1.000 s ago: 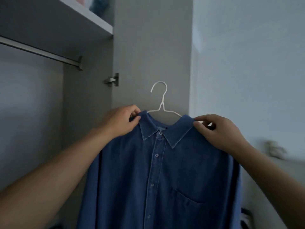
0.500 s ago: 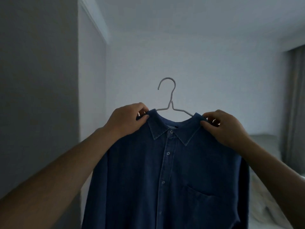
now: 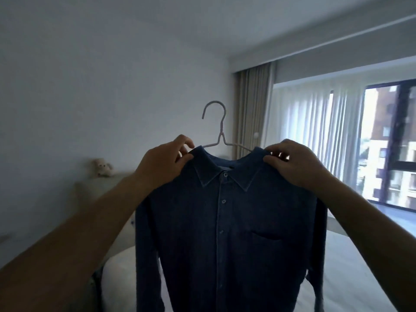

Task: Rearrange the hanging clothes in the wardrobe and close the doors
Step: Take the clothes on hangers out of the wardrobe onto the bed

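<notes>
A dark blue denim shirt (image 3: 225,233) hangs on a white wire hanger (image 3: 221,129), held up in front of me at chest height. My left hand (image 3: 164,163) pinches the shirt's left shoulder beside the collar. My right hand (image 3: 292,163) pinches the right shoulder the same way. The hanger's hook stands free above the collar, hooked on nothing. The wardrobe is out of view.
A bed with white bedding (image 3: 351,266) lies below and behind the shirt. A small plush toy (image 3: 102,167) sits on the headboard ledge at the left. Beige curtains (image 3: 252,109) and a large window (image 3: 387,143) fill the right side.
I have turned right, away from the wardrobe, carrying the shirt on its hanger; the wardrobe and its rail have left the view and the bed and window have come in. Both grips are unchanged.
</notes>
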